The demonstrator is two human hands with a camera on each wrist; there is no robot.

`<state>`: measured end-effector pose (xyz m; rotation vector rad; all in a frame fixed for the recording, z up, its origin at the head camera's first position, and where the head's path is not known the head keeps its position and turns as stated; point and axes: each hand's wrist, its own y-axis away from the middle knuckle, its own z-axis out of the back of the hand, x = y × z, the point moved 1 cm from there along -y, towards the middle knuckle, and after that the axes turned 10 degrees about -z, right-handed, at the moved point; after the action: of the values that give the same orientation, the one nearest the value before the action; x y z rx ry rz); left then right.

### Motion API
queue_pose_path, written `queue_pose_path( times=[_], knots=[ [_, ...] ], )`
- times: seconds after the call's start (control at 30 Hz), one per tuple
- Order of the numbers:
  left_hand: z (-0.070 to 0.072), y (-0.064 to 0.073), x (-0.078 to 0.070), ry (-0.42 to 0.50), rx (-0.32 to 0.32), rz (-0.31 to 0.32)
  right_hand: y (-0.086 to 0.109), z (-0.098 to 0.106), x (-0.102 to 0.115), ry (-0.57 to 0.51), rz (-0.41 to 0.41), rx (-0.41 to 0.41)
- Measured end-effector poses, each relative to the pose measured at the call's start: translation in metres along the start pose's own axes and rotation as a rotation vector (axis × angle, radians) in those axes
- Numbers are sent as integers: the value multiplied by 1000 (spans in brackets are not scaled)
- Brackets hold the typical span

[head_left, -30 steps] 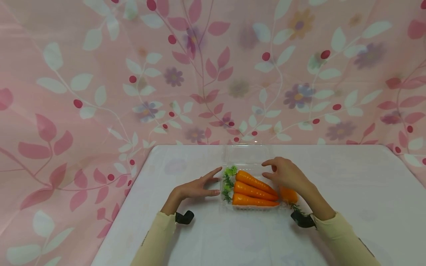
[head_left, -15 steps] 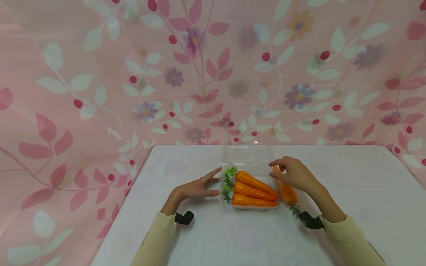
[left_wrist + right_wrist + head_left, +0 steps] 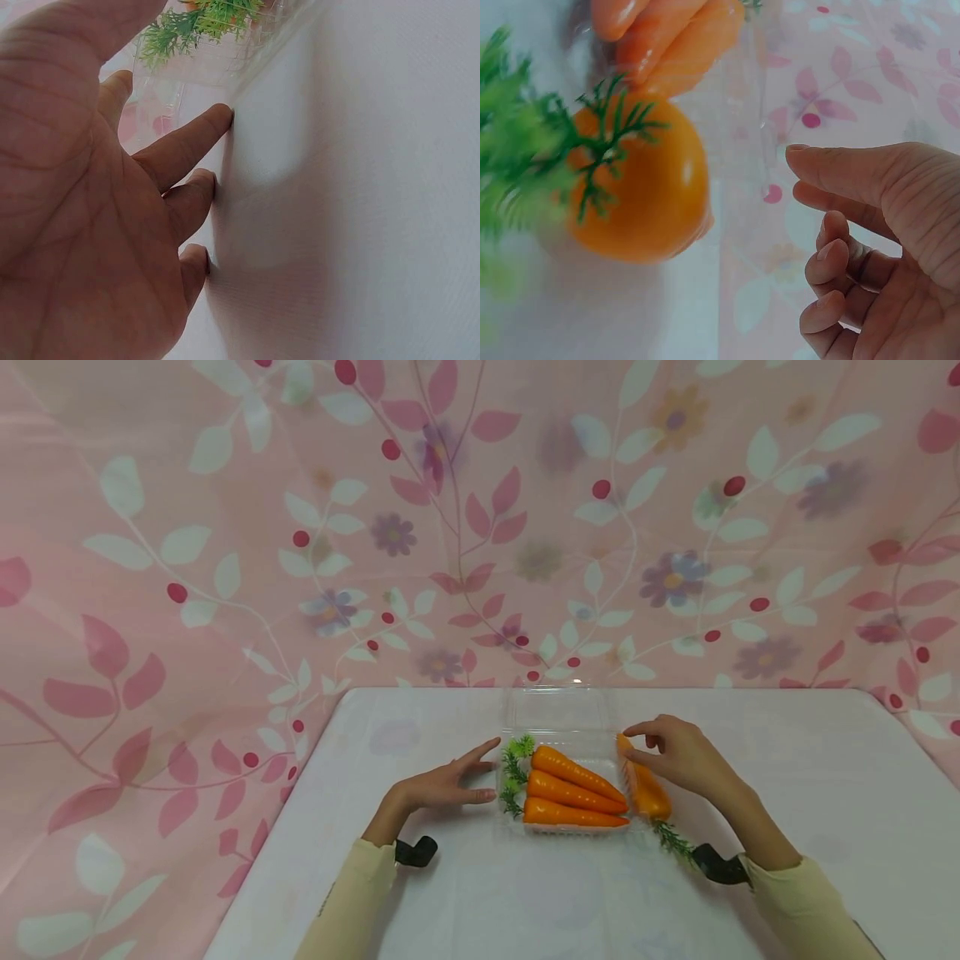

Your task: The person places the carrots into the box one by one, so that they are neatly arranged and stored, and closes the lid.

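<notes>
Three orange carrots [image 3: 570, 789] with green tops [image 3: 513, 772] lie side by side in a clear plastic box [image 3: 573, 830], their tips to the right. Another carrot [image 3: 651, 795] is along the box's right wall, leafy end toward the front. My left hand [image 3: 444, 783] is spread at the box's left side; in the left wrist view its fingertips [image 3: 221, 114] rest on the white tabletop. Whether it touches the box I cannot tell. My right hand [image 3: 678, 756] hovers by the outer carrot's tip. The right wrist view shows its fingers [image 3: 840, 161] loosely bent, holding nothing, apart from the carrot [image 3: 656, 195].
The box's clear lid [image 3: 558, 706] is folded back toward the table's far edge. A floral pink cloth [image 3: 480, 527] hangs behind the white table [image 3: 450, 893]. Black wrist mounts [image 3: 720, 865] sit under both sleeves' cuffs.
My right hand has moved to the right, away from the box, uncovering more of the carrot at its right side. The left hand and the three carrots in the box have stayed put.
</notes>
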<state>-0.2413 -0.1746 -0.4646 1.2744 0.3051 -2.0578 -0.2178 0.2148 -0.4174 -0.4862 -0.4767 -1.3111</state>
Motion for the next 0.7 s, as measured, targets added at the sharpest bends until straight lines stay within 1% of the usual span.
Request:
queue_pose_path(
  times=[0.57,0.7],
  knots=[
    [1,0,-1,7,11,-9,6,-1,-14,-3,-39,-25],
    [1,0,0,7,5,-6,9,-2,-18,0,-43,-13]
  ],
)
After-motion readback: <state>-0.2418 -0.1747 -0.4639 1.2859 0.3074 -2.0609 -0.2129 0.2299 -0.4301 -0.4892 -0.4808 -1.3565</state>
